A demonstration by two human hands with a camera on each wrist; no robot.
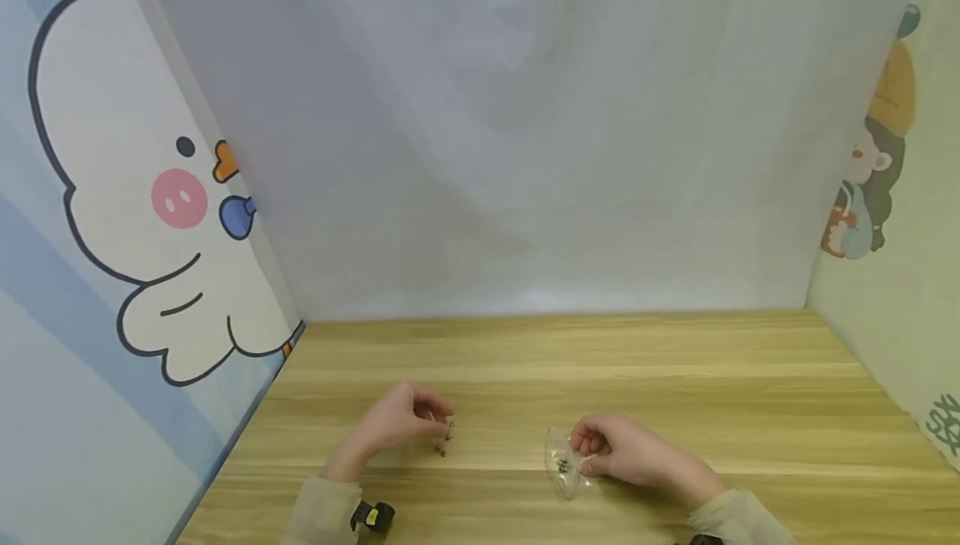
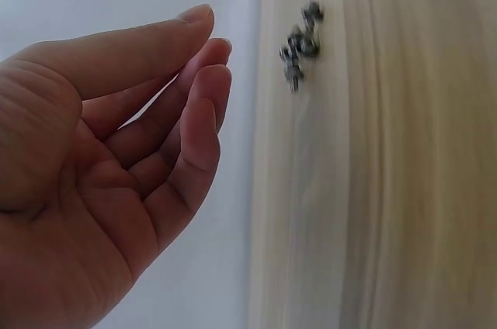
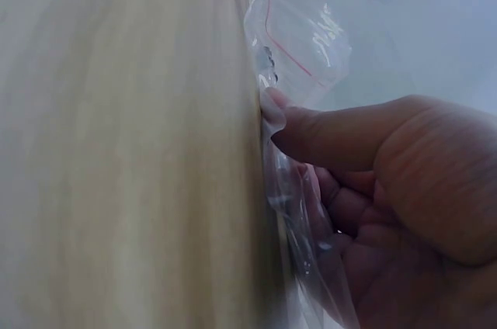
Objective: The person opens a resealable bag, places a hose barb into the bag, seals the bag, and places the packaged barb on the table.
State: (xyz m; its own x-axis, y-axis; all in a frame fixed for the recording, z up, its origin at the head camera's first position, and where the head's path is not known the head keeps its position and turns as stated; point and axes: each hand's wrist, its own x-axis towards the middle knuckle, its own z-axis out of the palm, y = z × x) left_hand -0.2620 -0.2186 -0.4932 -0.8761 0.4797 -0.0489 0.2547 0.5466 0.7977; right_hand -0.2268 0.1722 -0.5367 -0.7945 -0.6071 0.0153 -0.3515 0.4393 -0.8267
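Note:
My left hand [image 1: 411,418] is just above a small cluster of dark metal screws [image 2: 301,43] on the wooden table. In the left wrist view its fingers are loosely curved, thumb near the fingertips, with nothing visible between them, and the screws are apart from the hand. The right hand [image 1: 617,447] pinches a clear plastic zip bag [image 1: 561,478] by its edge between thumb and fingers. A red line runs along the bag in the right wrist view. More small dark metal pieces [image 1: 562,465] show through the plastic.
The wood-grain table [image 1: 600,362] meets a pale grey backdrop [image 1: 525,153] at its far edge. A side panel with a cartoon bird [image 1: 127,137] stands at left, and a pale green panel [image 1: 892,312] at right. Each wrist wears a black camera [image 1: 378,517].

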